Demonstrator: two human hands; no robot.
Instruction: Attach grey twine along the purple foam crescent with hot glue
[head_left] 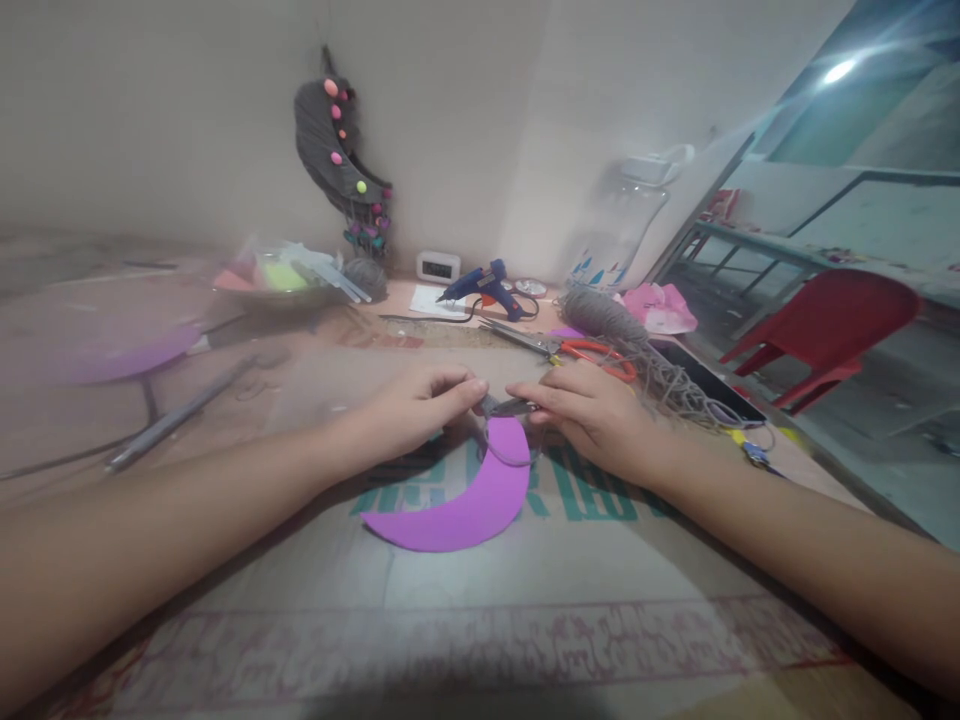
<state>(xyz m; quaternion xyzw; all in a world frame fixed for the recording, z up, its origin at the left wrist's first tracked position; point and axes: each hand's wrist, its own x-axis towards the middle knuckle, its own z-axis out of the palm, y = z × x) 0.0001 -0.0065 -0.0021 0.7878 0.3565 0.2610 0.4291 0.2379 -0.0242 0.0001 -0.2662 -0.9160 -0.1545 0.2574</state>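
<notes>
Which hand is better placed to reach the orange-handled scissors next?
Likely the right hand: the orange-handled scissors lie just beyond it, farther from the left hand. Both hands look occupied.

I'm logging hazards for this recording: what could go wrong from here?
The right hand seems to hold a metal tool near the left hand's fingertips, so a slip might nick them. The slack strand across the crescent could shift. Loose yarn beside the scissors might snag.

12 o'clock, far: white clock (438, 267), numbers too blurry | 12 o'clock, near: green letters (594, 492) on pale sheet (600, 565), I can't read them
</notes>
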